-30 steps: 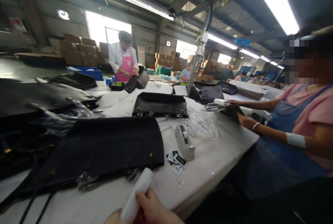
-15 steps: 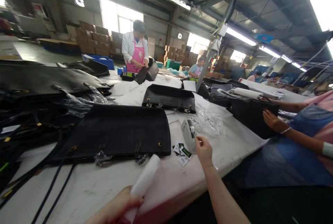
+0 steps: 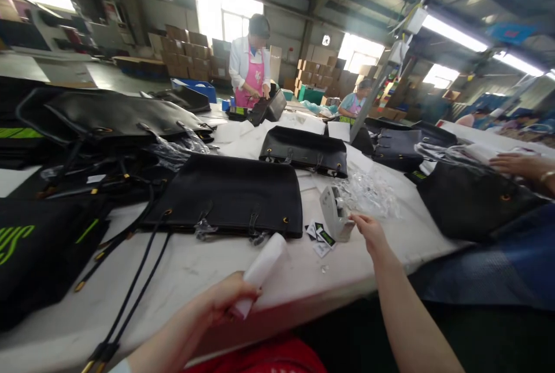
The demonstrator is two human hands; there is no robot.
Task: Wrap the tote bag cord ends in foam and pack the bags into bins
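Black and white, touched with gold and lime green.
The tape dispenser (image 3: 330, 214) is pale grey, the roll (image 3: 266, 262) to its near left plain white, the counter (image 3: 173, 289) under it off-white. Just left of the dispenser, cards (image 3: 324, 236) mix black, white and lime green; farther left, a plain black bag (image 3: 234, 194) has gold eyelets (image 3: 285, 220), and farthest left a black cloth (image 3: 47, 254) carries lime-green lettering (image 3: 12, 241). Beyond the dispenser, an apron (image 3: 254, 69) is pink with a pale motif (image 3: 258, 77).
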